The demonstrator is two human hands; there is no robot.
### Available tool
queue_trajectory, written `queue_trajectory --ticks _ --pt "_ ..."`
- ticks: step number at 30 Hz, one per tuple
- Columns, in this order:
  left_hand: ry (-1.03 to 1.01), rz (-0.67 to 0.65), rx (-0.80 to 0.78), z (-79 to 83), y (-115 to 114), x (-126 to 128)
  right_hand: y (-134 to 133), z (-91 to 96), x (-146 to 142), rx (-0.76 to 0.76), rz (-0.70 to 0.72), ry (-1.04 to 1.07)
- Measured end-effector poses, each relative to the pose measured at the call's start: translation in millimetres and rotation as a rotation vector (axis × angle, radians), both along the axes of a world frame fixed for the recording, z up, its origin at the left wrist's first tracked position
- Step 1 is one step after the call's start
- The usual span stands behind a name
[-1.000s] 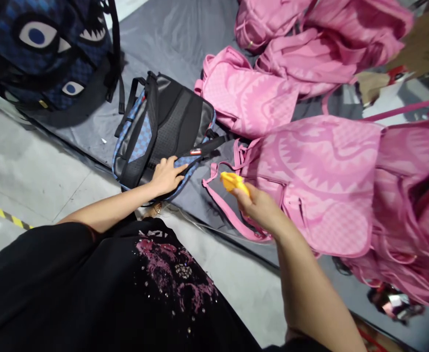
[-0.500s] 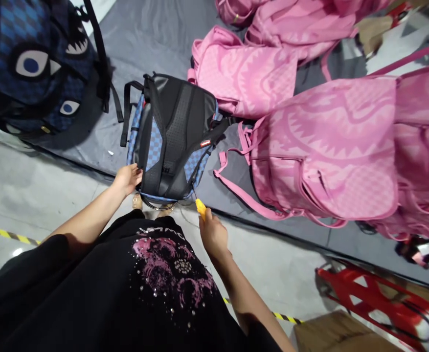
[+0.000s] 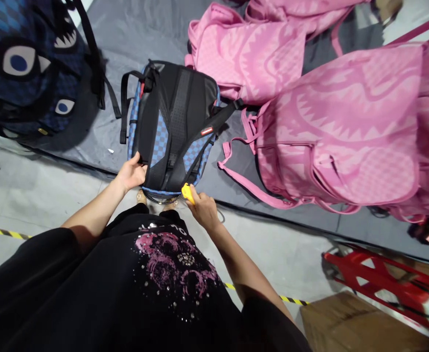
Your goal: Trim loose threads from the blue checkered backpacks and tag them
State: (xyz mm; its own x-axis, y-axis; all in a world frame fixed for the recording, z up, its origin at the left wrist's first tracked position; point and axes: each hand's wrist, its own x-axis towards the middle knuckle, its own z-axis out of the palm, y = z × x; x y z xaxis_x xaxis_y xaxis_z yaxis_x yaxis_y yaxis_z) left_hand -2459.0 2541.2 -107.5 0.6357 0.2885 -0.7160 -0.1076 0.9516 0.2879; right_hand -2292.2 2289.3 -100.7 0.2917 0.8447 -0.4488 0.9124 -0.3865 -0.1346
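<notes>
A blue-and-black checkered backpack (image 3: 179, 117) lies with its black padded back and shoulder straps facing up, its bottom end toward me. My left hand (image 3: 131, 173) grips the lower left edge of the backpack, thumb on top and fingertips against the side. In my closed right hand (image 3: 204, 210) is a small yellow-handled tool (image 3: 188, 193). Its yellow end meets the lower right corner of the backpack in view. The tool's working tip cannot be made out now.
Several pink backpacks (image 3: 349, 127) crowd the right side of the grey-covered surface (image 3: 126, 29). A large blue backpack with eye patches (image 3: 19, 61) stands at left. Below right are a red hand truck (image 3: 379, 283) and a cardboard box (image 3: 353, 322) on the floor.
My right hand has moved slightly left and up with the yellow-handled tool, whose thin dark shaft showed before. My left hand has shifted further onto the backpack's edge. The view has tilted a little.
</notes>
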Motion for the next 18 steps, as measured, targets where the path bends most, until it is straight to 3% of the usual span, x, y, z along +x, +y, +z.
queue_trajectory --ticks 2,7,13,18 --pt "-0.059 -0.042 0.006 -8.1 2.3 -1.2 0.1 -1.7 -2.4 -0.019 -0.056 -0.013" --pt "-0.074 -0.061 0.015 -15.9 1.1 -9.7 -4.1 -9.7 -9.2 -0.113 -0.361 -0.1" --pt "-0.088 0.0 0.138 -4.8 -8.8 -18.2 -7.0 -3.0 -3.4 -0.086 -0.403 0.002" --pt "-0.178 -0.045 0.155 -8.9 -16.9 -0.5 -9.1 4.2 10.4 -0.121 -0.419 0.061"
